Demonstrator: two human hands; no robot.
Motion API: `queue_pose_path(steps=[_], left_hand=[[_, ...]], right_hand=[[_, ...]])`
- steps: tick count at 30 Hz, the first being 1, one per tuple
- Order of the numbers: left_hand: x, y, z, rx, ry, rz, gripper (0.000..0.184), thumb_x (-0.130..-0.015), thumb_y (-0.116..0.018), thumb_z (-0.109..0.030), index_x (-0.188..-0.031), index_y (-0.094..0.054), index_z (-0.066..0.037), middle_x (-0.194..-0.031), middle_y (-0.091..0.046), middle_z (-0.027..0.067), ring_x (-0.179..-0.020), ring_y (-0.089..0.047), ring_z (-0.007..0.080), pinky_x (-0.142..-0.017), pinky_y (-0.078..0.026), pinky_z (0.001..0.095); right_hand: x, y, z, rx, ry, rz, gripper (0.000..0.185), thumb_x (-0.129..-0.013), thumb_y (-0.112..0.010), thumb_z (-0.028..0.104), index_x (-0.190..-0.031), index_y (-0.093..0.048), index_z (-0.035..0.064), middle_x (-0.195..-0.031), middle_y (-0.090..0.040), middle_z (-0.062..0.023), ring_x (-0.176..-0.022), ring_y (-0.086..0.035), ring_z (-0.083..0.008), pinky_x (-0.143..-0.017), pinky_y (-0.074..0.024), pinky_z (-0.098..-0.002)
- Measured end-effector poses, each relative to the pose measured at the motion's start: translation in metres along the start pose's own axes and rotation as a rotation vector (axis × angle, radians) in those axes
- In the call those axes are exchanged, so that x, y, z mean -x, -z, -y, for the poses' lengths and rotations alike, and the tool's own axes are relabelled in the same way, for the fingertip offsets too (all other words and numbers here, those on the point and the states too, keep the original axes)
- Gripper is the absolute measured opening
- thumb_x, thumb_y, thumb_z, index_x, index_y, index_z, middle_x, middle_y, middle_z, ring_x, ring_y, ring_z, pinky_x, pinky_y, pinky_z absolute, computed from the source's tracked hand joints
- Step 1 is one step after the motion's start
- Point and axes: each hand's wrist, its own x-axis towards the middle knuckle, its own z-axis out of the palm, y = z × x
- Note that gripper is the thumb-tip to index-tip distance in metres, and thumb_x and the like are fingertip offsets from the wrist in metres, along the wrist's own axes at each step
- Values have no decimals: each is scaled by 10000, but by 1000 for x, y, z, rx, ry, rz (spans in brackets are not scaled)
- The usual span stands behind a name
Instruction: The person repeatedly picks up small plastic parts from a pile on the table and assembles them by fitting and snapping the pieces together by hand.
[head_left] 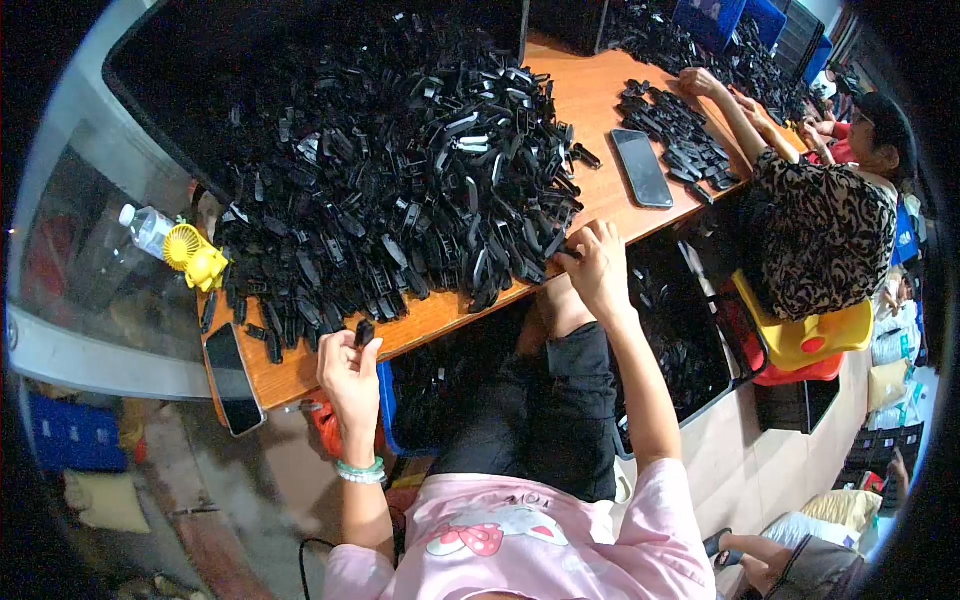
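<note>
A: What does the left hand (350,385) have?
B: A small black piece (365,335), pinched between thumb and fingertips, upright above the tabletop (283,378)'s near edge.

A: And the right hand (600,275)?
B: Its fingers are curled in against a dark piece (570,253) at the near-right edge of the heap (370,180). I can't tell whether they really grip it.

A: Where's the heap from the left hand?
B: It spreads from about eleven to two o'clock. A phone (235,380) lies at nine; another phone (643,168) is at one o'clock from the right hand.

A: How would such a piece handle?
B: Light and stiff, I'd judge; it looks like hard plastic, perhaps a bit slick, with slim parts that could snap if forced. I'd pinch it across its long sides near the middle, and ease it clear of tangled neighbours.
</note>
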Motion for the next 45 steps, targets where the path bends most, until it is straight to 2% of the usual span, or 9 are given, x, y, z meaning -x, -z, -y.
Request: queue_pose_path(steps=[8,11,15,22,26,30,32,38,45], left_hand=[[36,-21,-19,470,286,227,327,-792,-679,-16,-1072,-512,7,-670,-566,19,-485,-502,58,-394,-369,179],[42,-23,-29,473,411,406,342,-803,-671,-39,-1119,-558,25,-689,-586,19,-504,-522,55,-414,-411,179],[50,-32,-33,615,490,494,248,-841,-641,-83,-1050,-587,38,-723,-605,36,-516,-537,67,-424,-441,197],[57,-30,-37,593,507,575,205,-861,-624,-118,-995,-603,36,-793,-618,59,-540,-539,75,-430,-409,196],[56,-28,-38,599,342,571,209,-791,-696,-44,-967,-627,44,-779,-562,11,-560,-495,38,-486,-388,178],[54,-23,-52,553,201,549,243,-783,-706,-51,-974,-617,70,-824,-561,36,-574,-510,60,-497,-406,187],[52,-19,-55,528,169,537,259,-785,-706,-62,-985,-613,74,-824,-561,47,-575,-517,72,-499,-412,189],[47,-14,-57,449,93,492,234,-783,-684,-24,-972,-613,95,-832,-563,50,-584,-514,73,-493,-412,203],[28,-4,-62,231,-266,506,219,-770,-683,-36,-933,-599,84,-801,-574,158,-670,-585,273,-577,-462,313]], right_hand=[[4,13,-15,-311,-117,117,197,-709,-711,92,-844,-601,0,-771,-616,-129,-739,-597,-285,-684,-477,-363],[-3,21,-21,-502,-349,292,224,-738,-697,87,-918,-618,-17,-734,-632,-134,-667,-614,-225,-621,-487,-348],[-12,32,-17,-933,-539,423,195,-897,-544,109,-1017,-634,-16,-672,-582,-31,-556,-550,-72,-497,-420,-201],[7,28,-25,-1273,-673,262,262,-919,-479,90,-1144,-576,-3,-713,-529,11,-520,-390,-40,-463,-313,-187],[45,40,26,-1239,-514,395,323,-886,-582,186,-1163,-562,19,-801,-528,13,-666,-483,-51,-579,-391,-194],[75,46,89,-1360,-274,630,315,-883,-576,134,-1168,-551,1,-956,-585,-71,-883,-578,-174,-773,-459,-290],[76,44,99,-1123,-10,592,320,-870,-567,78,-1176,-540,-12,-961,-582,-121,-898,-587,-239,-798,-459,-318],[86,33,110,-990,96,544,362,-814,-563,-6,-1169,-498,-23,-901,-546,-175,-824,-555,-346,-725,-460,-375],[85,34,114,-768,270,459,447,-768,-589,-43,-1194,-455,-30,-816,-503,-153,-746,-534,-322,-654,-460,-383]])
